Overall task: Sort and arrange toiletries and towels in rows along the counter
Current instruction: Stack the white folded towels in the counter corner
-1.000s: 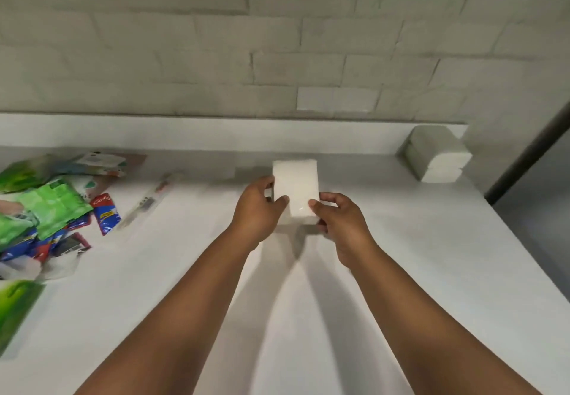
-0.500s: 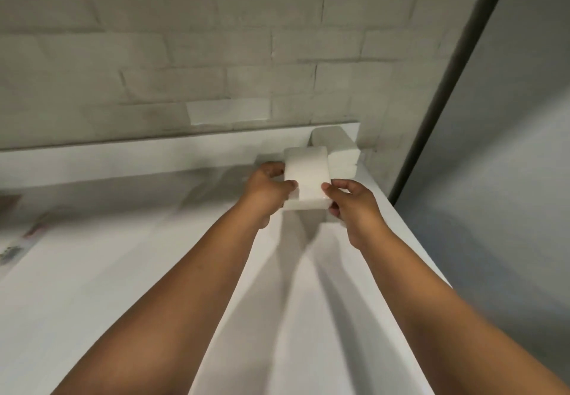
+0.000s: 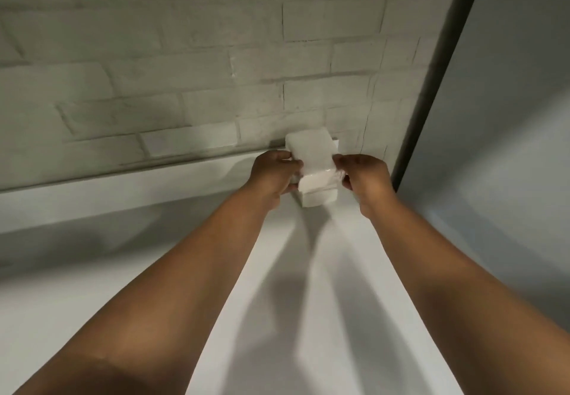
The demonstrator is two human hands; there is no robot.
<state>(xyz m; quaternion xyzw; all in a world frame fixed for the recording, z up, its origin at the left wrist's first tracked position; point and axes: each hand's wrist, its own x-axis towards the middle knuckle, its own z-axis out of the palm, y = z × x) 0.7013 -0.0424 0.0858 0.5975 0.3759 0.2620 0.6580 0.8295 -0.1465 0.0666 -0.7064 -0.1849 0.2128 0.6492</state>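
Head view, one moment. The brick wall (image 3: 191, 64), painted pale, fills the upper field; a dark vertical post (image 3: 431, 86) marks its right end, with a plain grey surface to the right of that post. Below the wall runs a low raised ledge (image 3: 123, 188), and in front of the ledge lies the white desk (image 3: 277, 317), bare and smooth where visible and crossed by the shadows of both forearms. At the desk's far right corner, against the wall, stands a white stacked pack (image 3: 320, 198), its upper part hidden. Directly above and in front of it is the wrapped white towel pack (image 3: 311, 155), tilted toward the wall, with a glossy film band on its near face. The left hand (image 3: 273, 175) pinches the pack's left edge between thumb and curled fingers; the right hand (image 3: 365, 174) pinches the right edge likewise, so each grip is closed on the pack. Whether the held pack already touches the stack beneath cannot be told. Judged risks: the film looks slippery, so an uneven release could let the pack slide off the stack; the tilt may leave it leaning on the wall rather than square; the stack sits near the desk's right edge, where a nudge could push it over.
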